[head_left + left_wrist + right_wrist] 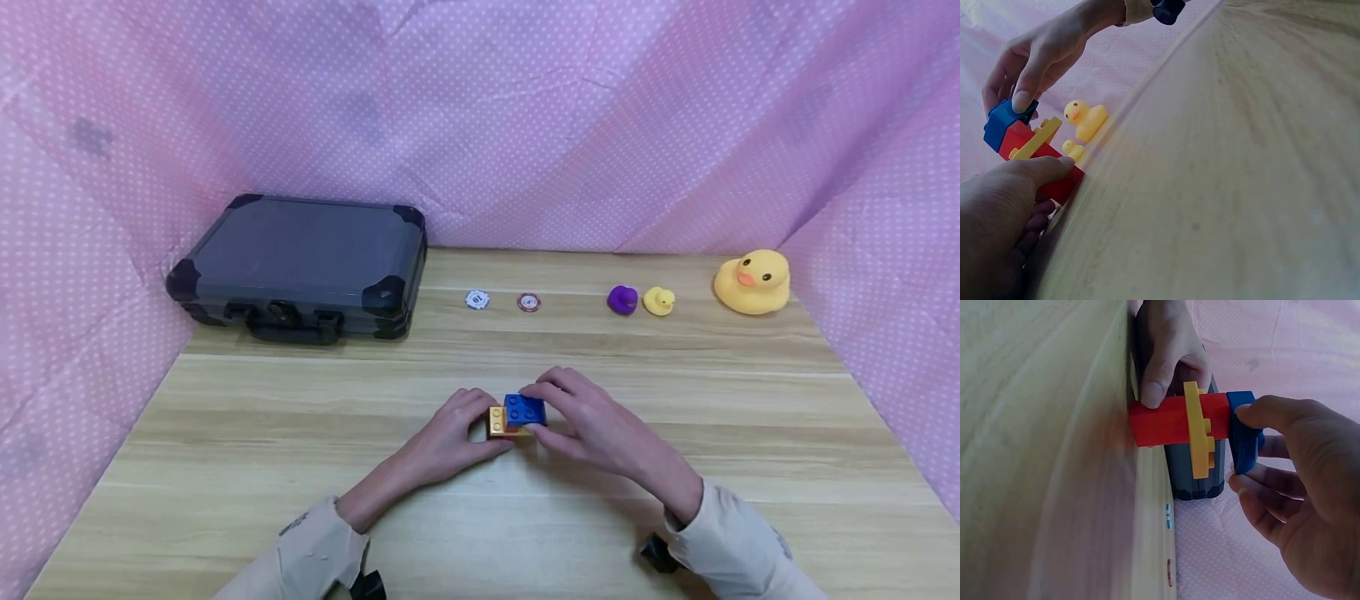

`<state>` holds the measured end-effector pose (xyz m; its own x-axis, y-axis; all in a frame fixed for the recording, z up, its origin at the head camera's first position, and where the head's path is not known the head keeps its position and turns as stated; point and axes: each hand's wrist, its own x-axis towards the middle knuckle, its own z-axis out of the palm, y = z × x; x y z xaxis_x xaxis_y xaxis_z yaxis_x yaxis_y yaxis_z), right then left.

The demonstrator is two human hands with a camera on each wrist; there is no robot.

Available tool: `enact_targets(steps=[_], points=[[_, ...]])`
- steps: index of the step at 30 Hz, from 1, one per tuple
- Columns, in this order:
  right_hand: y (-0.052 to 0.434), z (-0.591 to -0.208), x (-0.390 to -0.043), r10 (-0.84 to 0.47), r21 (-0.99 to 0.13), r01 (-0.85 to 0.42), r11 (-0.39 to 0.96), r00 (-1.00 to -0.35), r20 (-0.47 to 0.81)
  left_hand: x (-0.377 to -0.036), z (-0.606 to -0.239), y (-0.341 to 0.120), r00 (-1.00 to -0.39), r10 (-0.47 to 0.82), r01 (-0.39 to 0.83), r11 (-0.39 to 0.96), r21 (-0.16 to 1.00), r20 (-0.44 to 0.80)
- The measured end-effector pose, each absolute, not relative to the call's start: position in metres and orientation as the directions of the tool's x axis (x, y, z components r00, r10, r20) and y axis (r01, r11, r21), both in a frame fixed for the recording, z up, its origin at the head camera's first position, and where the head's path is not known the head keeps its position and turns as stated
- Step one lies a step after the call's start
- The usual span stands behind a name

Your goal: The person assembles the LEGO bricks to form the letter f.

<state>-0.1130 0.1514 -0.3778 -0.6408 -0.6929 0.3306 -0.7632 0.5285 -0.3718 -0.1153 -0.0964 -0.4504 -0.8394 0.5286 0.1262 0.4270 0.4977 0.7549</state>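
A small stack of toy building bricks stands on the table between both hands. At its bottom is a red brick (1160, 424), then a flat yellow brick (1196, 434) that juts out sideways, another red brick (1215, 407), and a blue brick (525, 411) on top. My left hand (450, 440) grips the lower red brick between thumb and fingers. The blue brick is pinched by my right hand (600, 423), its thumb and fingers on opposite sides. In the right wrist view the blue brick appears slightly tilted against the upper red one; whether it is fully pressed on I cannot tell.
A dark grey case (300, 242) with black corners lies at the back left. Behind the hands are a white chip (477, 299) and a red chip (528, 302). Farther right sit a small purple duck (622, 300), a small yellow duck (659, 301) and a large yellow duck (752, 283).
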Motion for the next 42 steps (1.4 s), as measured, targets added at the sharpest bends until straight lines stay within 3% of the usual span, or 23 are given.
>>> enact_targets(steps=[7, 15, 19, 30, 37, 42], points=[[0.155, -0.385, -0.111, -0.68, -0.428, -0.749, 0.505, -0.651, 0.338, -0.114, -0.45, -0.097, -0.844, 0.523, 0.414, 0.499, 0.761, 0.116], [0.17, -0.402, -0.109, -0.61, -0.637, -0.566, 0.523, -0.771, 0.184, -0.113, -0.45, -0.097, -0.853, 0.514, 0.387, 0.51, 0.768, 0.089], [0.171, -0.413, -0.109, -0.598, -0.709, -0.498, 0.5, -0.79, 0.134, -0.113, -0.45, -0.097, -0.852, 0.514, 0.391, 0.501, 0.772, 0.098], [0.17, -0.419, -0.11, -0.58, -0.734, -0.484, 0.476, -0.8, 0.152, -0.111, -0.442, -0.102, -0.867, 0.497, 0.294, 0.441, 0.848, 0.042], [0.171, -0.417, -0.109, -0.569, -0.737, -0.472, 0.483, -0.809, 0.145, -0.111, -0.434, -0.117, -0.862, 0.481, 0.369, 0.381, 0.848, 0.159], [0.17, -0.417, -0.11, -0.567, -0.735, -0.474, 0.484, -0.81, 0.149, -0.112, -0.433, -0.123, -0.845, 0.507, 0.397, 0.386, 0.833, 0.168]])
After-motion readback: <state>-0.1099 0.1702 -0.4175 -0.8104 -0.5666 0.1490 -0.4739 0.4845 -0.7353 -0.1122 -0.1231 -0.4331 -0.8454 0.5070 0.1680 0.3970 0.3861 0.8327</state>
